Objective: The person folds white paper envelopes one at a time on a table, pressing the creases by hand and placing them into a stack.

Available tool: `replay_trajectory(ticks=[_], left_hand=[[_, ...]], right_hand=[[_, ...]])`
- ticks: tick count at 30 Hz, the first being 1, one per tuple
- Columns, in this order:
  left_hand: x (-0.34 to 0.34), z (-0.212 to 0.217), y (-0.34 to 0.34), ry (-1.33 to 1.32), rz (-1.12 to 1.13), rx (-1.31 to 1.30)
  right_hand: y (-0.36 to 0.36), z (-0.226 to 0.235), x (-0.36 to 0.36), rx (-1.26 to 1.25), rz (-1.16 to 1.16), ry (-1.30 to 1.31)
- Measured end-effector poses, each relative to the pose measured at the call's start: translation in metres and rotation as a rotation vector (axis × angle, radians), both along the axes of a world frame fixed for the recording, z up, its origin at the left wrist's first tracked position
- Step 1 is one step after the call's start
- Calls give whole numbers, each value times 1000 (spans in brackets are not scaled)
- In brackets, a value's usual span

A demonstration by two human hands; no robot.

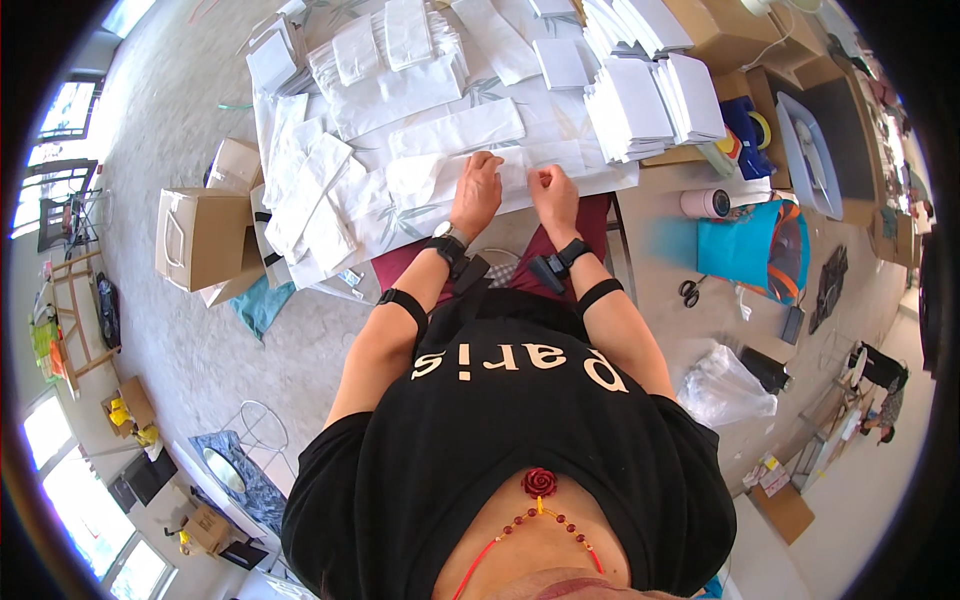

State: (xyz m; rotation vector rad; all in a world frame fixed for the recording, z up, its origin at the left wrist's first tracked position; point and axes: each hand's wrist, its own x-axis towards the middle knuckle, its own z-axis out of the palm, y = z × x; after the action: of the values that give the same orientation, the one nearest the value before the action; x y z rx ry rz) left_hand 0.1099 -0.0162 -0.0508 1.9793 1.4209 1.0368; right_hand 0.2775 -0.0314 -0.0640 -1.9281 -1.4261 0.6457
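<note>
My left hand (478, 192) and my right hand (556, 200) are close together at the near edge of a covered table (505, 205). Between them lies a thin, see-through plastic bag (514, 172). The fingers of my left hand are bent down onto it, and my right fingertips pinch its near edge. A flat white packet (412, 180) rests just left of my left hand. Beyond it lies another long white packet (457, 127). Loose bags (318, 195) are heaped at the left. What exactly sits under my fingers is hidden.
Stacks of folded white paper (632, 108) stand at the table's right, beside cardboard boxes (715, 35). Piled packets (390, 85) lie at the far side. On the floor are a cardboard box (205, 240), a turquoise bag (745, 250) and scissors (690, 291).
</note>
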Motion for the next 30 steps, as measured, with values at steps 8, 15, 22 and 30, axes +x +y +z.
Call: replay_trajectory(ticks=[8,15,22,30], left_hand=[[18,8,4,34,-57,-34],[22,-2,4,53,-28,-66],[25,-5,8,16,-8,-104],[24,-8,8,31,-12,-94]], right_hand=[[13,10,45,152,-53,-465],[18,2,46,15,-111,-436],[25,-28,68,138,-67,-317],[23,-16,76,25,-185,292]])
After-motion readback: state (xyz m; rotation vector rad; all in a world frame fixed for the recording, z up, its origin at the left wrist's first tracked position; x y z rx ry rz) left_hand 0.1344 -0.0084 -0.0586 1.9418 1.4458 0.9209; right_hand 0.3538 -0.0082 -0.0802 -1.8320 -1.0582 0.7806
